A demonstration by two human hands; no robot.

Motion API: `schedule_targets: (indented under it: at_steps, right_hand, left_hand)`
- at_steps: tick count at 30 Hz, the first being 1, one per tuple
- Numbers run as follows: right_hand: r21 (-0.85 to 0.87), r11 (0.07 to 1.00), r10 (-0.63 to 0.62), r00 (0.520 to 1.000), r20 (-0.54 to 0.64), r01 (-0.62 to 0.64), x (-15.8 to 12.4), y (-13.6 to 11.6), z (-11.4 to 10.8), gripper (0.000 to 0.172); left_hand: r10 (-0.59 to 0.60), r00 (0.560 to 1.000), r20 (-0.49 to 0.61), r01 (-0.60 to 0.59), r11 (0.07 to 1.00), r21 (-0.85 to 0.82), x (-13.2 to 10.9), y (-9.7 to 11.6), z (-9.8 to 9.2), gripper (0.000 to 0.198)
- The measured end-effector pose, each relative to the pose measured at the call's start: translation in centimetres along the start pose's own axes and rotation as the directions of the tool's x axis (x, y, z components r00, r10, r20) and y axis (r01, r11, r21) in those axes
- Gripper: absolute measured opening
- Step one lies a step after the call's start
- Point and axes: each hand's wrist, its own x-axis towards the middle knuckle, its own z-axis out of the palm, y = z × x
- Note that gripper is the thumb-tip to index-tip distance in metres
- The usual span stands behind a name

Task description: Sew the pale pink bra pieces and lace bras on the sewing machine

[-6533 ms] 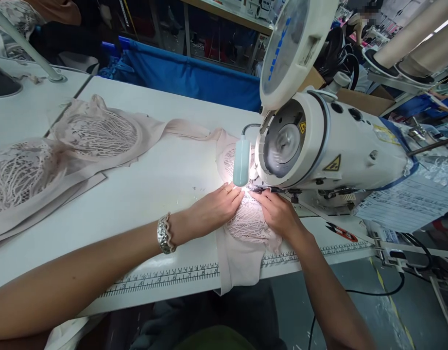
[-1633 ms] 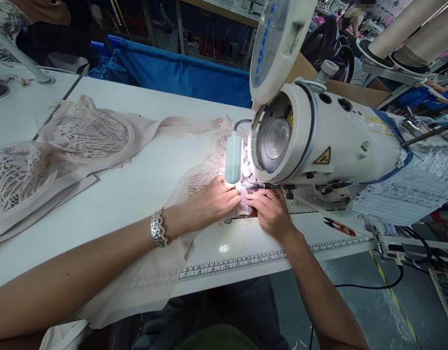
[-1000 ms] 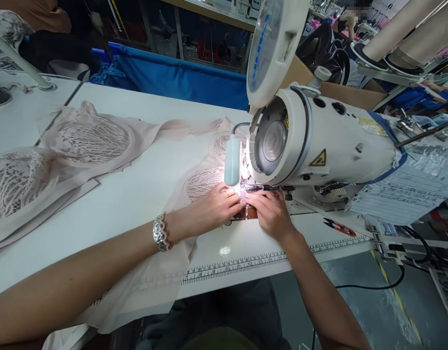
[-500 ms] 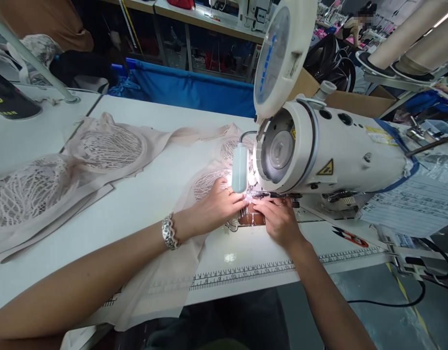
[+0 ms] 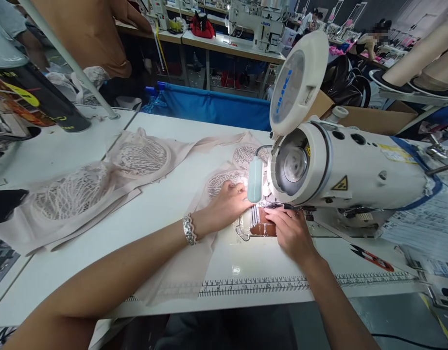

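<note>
A pale pink lace bra (image 5: 220, 182) lies at the sewing machine (image 5: 329, 165), its sheer fabric trailing toward the table's front edge. My left hand (image 5: 227, 206), with a bracelet at the wrist, is closed on the bra's fabric just left of the needle area. Close by on the right, my right hand (image 5: 291, 233) has its fingers pressed together at the presser foot; what they pinch is hidden. Between the hands shines a small lamp (image 5: 255, 180), which covers part of the stitching spot. Clear threads hang over a brown plate (image 5: 264, 229) below.
More lace bras (image 5: 144, 155) spread across the table to the left. Orange-handled thread snips (image 5: 373, 257) lie at the right, behind a printed ruler strip (image 5: 253, 288). A dark spray can (image 5: 60, 104) stands far left. Beyond the table hangs a blue cloth bin (image 5: 216, 104); a person in brown sits behind.
The view has shifted left and up, so the scene sits lower and farther right. Both hands stay by the needle. The trailing fabric now reaches less far over the front edge.
</note>
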Motion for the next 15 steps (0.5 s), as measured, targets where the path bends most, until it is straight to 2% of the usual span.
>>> schedule_targets:
  at_steps: [2,4,6,8,10,11,13,14,15]
  right_hand:
    - [0.004,1.0,-0.005,1.0,-0.002,0.005,0.0,0.1,0.0,0.037]
    - [0.006,1.0,-0.013,1.0,0.009,0.013,0.1,0.1,-0.2,0.037]
    - [0.004,1.0,-0.021,0.999,0.039,0.021,0.2,0.0,-0.7,0.036]
    - [0.003,1.0,-0.021,0.998,0.063,0.021,0.2,-0.2,-1.4,0.036]
    - [0.011,1.0,-0.028,0.998,0.061,0.027,-0.1,-0.7,-2.2,0.033]
    - [0.021,0.999,-0.04,0.998,0.055,0.039,-0.3,-0.9,-2.5,0.031]
    - [0.044,0.997,-0.065,0.997,0.047,0.063,-1.0,-1.4,-3.1,0.029]
    - [0.051,0.996,-0.072,0.996,0.043,0.07,-1.3,-1.6,-3.2,0.028]
    - [0.059,0.995,-0.08,0.996,0.033,0.078,-1.7,-1.7,-3.3,0.027]
  left_hand:
    - [-0.16,0.987,-0.035,0.16,0.987,0.009,0.2,-0.2,0.5,0.029]
    - [-0.303,0.951,-0.064,0.305,0.952,0.009,0.2,-0.9,0.6,0.034]
    - [-0.357,0.932,-0.057,0.359,0.933,0.028,-0.4,-2.1,0.0,0.054]
    - [-0.359,0.932,-0.056,0.363,0.93,0.067,-2.1,-3.7,-1.4,0.072]
    - [-0.393,0.908,-0.148,0.412,0.902,0.131,-5.4,-5.3,-3.6,0.073]
    - [-0.417,0.877,-0.237,0.461,0.87,0.176,-7.6,-6.1,-4.8,0.071]
    - [-0.48,0.78,-0.401,0.605,0.741,0.291,-12.6,-7.2,-7.3,0.057]
    - [-0.518,0.751,-0.411,0.656,0.66,0.366,-15.3,-7.5,-8.5,0.046]
    - [-0.548,0.742,-0.386,0.67,0.601,0.436,-17.7,-7.6,-9.5,0.036]
